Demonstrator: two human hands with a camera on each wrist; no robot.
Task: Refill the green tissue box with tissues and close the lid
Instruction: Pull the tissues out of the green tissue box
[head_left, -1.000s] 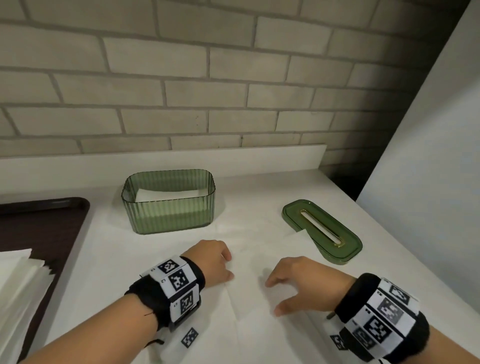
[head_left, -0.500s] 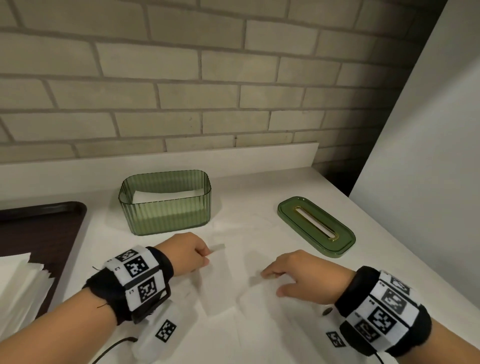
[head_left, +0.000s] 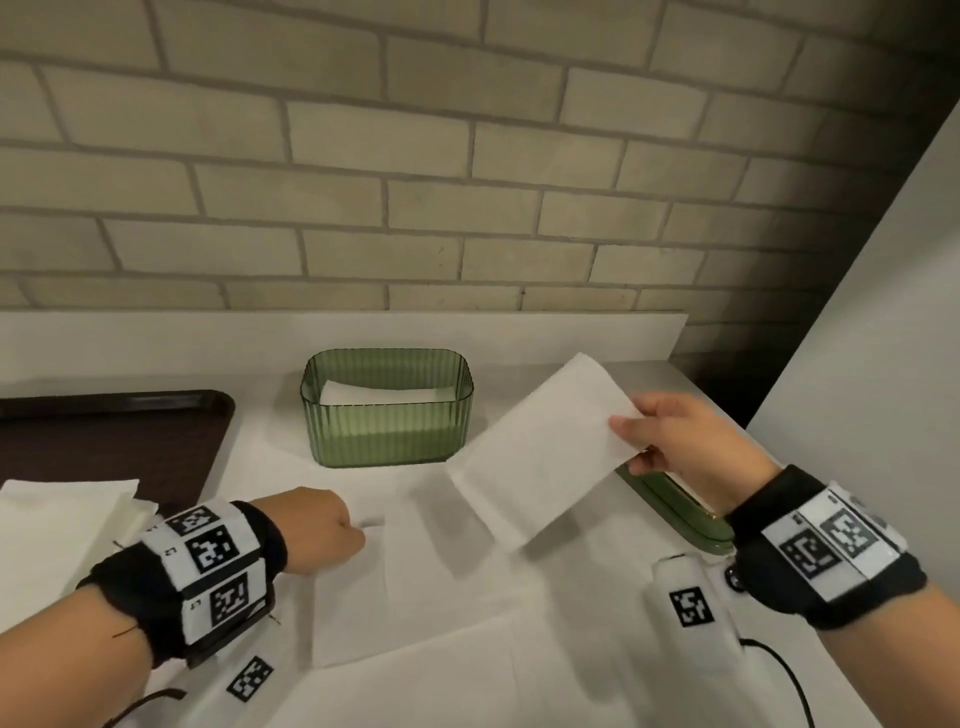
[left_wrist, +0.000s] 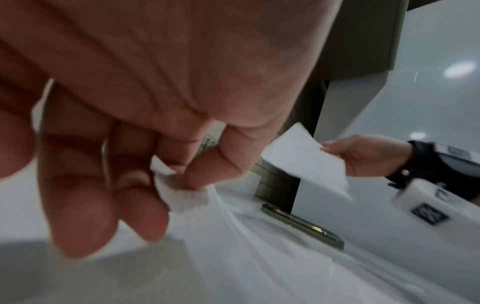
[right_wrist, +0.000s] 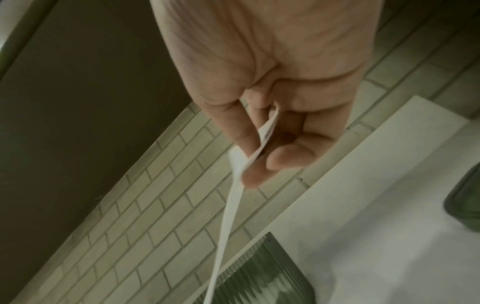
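Note:
The ribbed green tissue box (head_left: 387, 410) stands open near the back wall with white tissues (head_left: 382, 393) lying inside. Its green lid (head_left: 680, 512) lies flat to the right, mostly hidden behind my right hand (head_left: 670, 441). That hand pinches a folded white tissue (head_left: 545, 452) by its right end and holds it in the air, right of the box. In the right wrist view the tissue (right_wrist: 233, 185) hangs edge-on from the fingers. My left hand (head_left: 317, 530) pinches the corner of a tissue (left_wrist: 182, 193) spread flat on the counter.
A dark brown tray (head_left: 104, 441) sits at the left with a stack of white tissues (head_left: 57, 525) on its front part. A brick wall and white backsplash (head_left: 337, 332) close the back. A grey panel (head_left: 872, 338) rises at the right. Cables (head_left: 779, 670) trail from the wrist units.
My right hand has lifted a folded tissue off the counter and raised it up and to the right. My left hand stays low, pinching the flat sheet.

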